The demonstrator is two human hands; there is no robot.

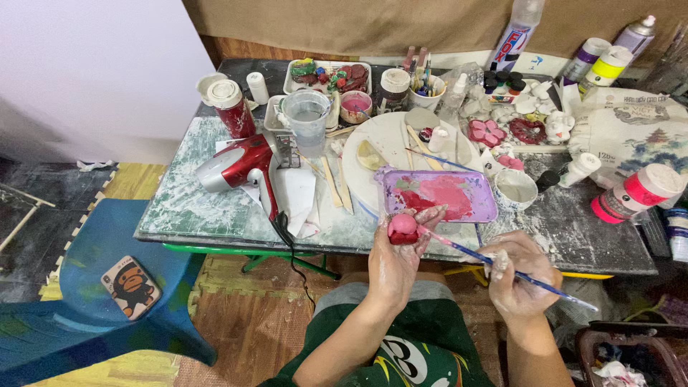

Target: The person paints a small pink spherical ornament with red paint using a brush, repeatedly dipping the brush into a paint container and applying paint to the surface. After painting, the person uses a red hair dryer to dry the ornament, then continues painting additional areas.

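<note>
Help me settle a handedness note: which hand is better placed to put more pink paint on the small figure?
Right. The right hand holds the brush, its tip at the pink figure. The left hand is busy gripping that figure, beside the purple paint tray.

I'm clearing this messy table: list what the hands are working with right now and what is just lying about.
In use:
- small round pink-painted figure held in left hand
- thin blue-handled paintbrush in right hand, tip at the figure
- purple rectangular palette tray with pink paint

Lying about:
- red and silver hair dryer
- clear plastic water cup
- white paint bottle with pink label
- flat wooden sticks
</note>
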